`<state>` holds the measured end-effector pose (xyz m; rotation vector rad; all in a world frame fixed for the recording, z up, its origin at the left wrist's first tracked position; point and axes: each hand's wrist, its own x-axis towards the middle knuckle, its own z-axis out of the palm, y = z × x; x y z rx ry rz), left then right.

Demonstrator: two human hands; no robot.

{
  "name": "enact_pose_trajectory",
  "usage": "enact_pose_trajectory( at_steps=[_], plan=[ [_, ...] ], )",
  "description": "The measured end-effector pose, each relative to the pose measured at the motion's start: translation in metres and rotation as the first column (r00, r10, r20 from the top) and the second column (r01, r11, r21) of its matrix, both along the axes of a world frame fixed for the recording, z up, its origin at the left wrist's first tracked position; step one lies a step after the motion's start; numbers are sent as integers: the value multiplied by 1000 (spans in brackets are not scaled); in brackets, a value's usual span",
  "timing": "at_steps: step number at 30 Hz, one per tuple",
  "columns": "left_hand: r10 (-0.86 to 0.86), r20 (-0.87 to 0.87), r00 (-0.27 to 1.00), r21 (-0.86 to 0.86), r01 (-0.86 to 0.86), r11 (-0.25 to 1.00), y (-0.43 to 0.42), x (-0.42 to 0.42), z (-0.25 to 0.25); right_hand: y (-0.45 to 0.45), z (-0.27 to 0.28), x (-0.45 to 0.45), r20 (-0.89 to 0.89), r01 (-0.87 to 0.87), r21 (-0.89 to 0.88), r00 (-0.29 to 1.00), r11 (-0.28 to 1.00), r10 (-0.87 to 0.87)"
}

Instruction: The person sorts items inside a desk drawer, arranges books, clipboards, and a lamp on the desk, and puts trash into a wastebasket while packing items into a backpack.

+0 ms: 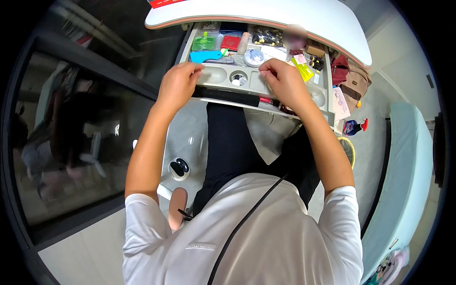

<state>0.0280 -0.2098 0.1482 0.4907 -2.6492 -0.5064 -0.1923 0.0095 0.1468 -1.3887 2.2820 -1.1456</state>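
Ahead of me a pulled-out drawer holds a pale organizer tray (259,80) with several shallow compartments, and a round one holds small white and dark pieces (237,79). My left hand (179,81) is closed, fingertips pinched at the tray's left end, close to a light-blue flat piece (205,56). Over the tray's right half, my right hand (286,83) is also closed, thumb against fingers. Whatever either pinch holds, if anything, is hidden. Between the hands and slightly beyond sits a round clear-lidded container (254,58).
Farther back in the drawer lie a green pouch (203,42), a red booklet (230,43), a pinkish tube (243,43) and a yellow packet (302,70). A white tabletop (261,13) overhangs it. A spray bottle (355,127) and a brown bag (355,83) stand right.
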Motion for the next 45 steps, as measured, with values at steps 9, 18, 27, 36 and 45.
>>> enact_pose_trajectory(
  at_steps=[9,18,27,36,45],
  plan=[
    [40,330,943,-163,16,987,-47,-50,-3,-18,0,-5,-118,-72,45,990,996,77],
    [-67,284,956,-143,111,983,-56,-37,2,-14,-5,-13,-71,-65,34,995,997,68],
    [84,-5,996,553,-67,831,-64,-39,0,-13,-11,-16,155,-23,-26,988,999,27],
    [250,-229,941,110,-230,967,-38,-43,3,-11,-10,-27,160,9,75,987,997,-21],
    [-71,-161,984,-454,-10,891,-38,-98,-24,-21,-10,-32,-71,60,128,996,990,-51]
  ],
)
